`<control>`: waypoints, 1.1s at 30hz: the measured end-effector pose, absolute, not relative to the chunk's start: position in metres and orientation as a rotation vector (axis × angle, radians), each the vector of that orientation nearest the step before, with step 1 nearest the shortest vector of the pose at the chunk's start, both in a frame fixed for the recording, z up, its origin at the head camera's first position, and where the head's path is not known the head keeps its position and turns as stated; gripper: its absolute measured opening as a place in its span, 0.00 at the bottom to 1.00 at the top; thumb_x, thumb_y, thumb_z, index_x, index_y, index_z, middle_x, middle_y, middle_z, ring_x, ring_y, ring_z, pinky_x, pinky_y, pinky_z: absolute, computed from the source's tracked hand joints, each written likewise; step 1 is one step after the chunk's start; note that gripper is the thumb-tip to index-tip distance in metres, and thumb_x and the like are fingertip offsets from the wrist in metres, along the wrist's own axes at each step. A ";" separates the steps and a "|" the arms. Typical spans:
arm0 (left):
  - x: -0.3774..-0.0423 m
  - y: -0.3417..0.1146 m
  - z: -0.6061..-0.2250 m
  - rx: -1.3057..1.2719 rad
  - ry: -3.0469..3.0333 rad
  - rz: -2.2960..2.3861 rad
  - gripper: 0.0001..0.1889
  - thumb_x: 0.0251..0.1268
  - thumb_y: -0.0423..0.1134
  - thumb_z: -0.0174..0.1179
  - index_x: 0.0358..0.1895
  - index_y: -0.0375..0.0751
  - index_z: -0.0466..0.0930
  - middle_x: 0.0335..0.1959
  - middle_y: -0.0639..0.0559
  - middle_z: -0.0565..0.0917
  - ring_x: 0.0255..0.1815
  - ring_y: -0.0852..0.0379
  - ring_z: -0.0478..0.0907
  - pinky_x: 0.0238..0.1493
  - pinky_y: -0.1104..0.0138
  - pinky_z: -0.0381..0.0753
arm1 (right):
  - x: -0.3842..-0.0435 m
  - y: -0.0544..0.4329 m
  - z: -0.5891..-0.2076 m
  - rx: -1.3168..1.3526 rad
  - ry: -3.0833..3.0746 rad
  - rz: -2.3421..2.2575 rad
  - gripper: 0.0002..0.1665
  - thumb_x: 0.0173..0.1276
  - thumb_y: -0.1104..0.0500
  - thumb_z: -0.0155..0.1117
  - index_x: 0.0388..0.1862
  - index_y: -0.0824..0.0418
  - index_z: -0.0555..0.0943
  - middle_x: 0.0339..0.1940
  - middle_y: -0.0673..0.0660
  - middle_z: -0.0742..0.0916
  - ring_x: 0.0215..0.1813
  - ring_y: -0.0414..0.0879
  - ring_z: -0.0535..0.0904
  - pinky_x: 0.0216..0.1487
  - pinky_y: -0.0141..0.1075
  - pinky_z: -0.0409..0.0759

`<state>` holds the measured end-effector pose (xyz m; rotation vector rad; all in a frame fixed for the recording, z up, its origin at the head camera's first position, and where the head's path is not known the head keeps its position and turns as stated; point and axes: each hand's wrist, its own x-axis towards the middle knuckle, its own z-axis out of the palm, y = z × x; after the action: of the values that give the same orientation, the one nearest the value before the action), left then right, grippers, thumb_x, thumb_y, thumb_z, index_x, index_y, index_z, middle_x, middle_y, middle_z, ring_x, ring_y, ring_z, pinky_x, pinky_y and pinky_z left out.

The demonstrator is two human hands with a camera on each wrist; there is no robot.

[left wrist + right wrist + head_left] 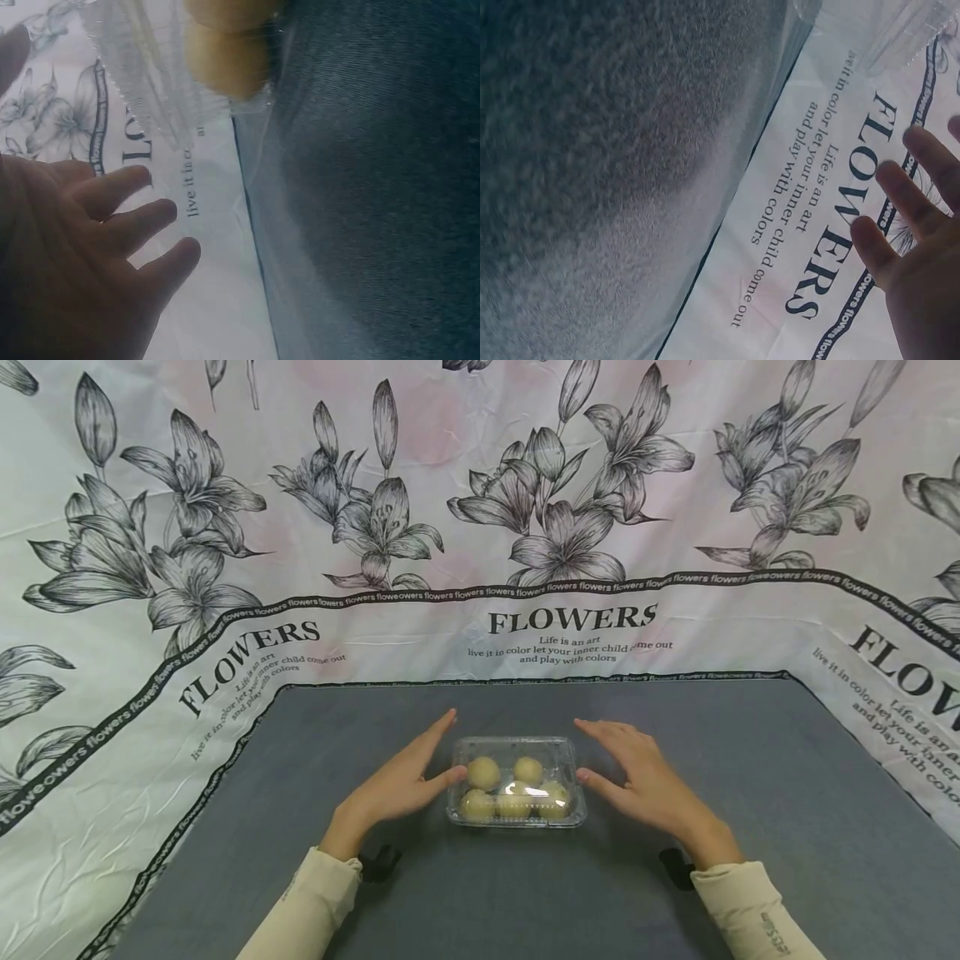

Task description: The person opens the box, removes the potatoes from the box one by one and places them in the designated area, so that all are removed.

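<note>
A clear plastic clamshell box (517, 750) with several round, pale yellow balls (483, 773) inside sits on the grey surface in the head view. At its left side is my left hand (393, 785), fingers straight, thumb tip right at the box's edge. My right hand (637, 777) mirrors it on the other side, its thumb tip close by the right edge. In the left wrist view, the left hand (97, 232) has its fingers spread below a corner of the box (142, 67). The right wrist view shows the right hand (922, 225) with spread fingers and a sliver of the box (900, 30).
The grey tabletop (525, 902) is bordered by a white cloth (420, 643) printed with flowers and lettering, which rises behind it and runs down both sides. Dark wrist-worn devices (380, 864) show beneath both wrists.
</note>
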<state>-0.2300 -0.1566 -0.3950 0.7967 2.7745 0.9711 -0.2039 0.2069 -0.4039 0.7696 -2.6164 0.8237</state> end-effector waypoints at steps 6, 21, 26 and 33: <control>-0.227 -0.158 -0.402 0.786 2.740 0.963 0.51 0.70 0.65 0.59 0.85 0.54 0.39 0.85 0.52 0.50 0.85 0.47 0.49 0.80 0.44 0.56 | -0.202 0.203 -0.409 0.797 -2.644 0.819 0.41 0.70 0.47 0.69 0.78 0.56 0.67 0.74 0.61 0.77 0.74 0.62 0.68 0.69 0.68 0.59; -0.226 -0.160 -0.411 0.694 2.630 0.992 0.61 0.52 0.66 0.73 0.84 0.53 0.45 0.85 0.49 0.48 0.86 0.44 0.44 0.79 0.40 0.55 | -0.198 0.200 -0.420 0.828 -2.754 0.880 0.60 0.57 0.37 0.78 0.82 0.49 0.59 0.79 0.63 0.69 0.78 0.67 0.63 0.71 0.75 0.53; -0.227 -0.160 -0.414 0.727 2.608 1.014 0.67 0.45 0.65 0.78 0.84 0.60 0.40 0.85 0.53 0.49 0.86 0.45 0.41 0.79 0.38 0.54 | -0.196 0.198 -0.420 0.823 -2.779 0.935 0.66 0.54 0.35 0.79 0.84 0.47 0.54 0.81 0.64 0.65 0.80 0.69 0.59 0.72 0.75 0.53; -0.228 -0.157 -0.419 0.781 2.600 1.039 0.71 0.39 0.63 0.82 0.84 0.65 0.39 0.84 0.53 0.50 0.86 0.45 0.39 0.80 0.41 0.52 | -0.194 0.195 -0.422 0.809 -2.826 0.989 0.75 0.48 0.32 0.81 0.86 0.46 0.46 0.82 0.63 0.62 0.79 0.68 0.59 0.70 0.72 0.61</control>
<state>-0.2281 -0.1566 -0.4187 0.7813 2.6002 1.0388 -0.1943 0.1946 -0.4221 0.8087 -2.8255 0.9889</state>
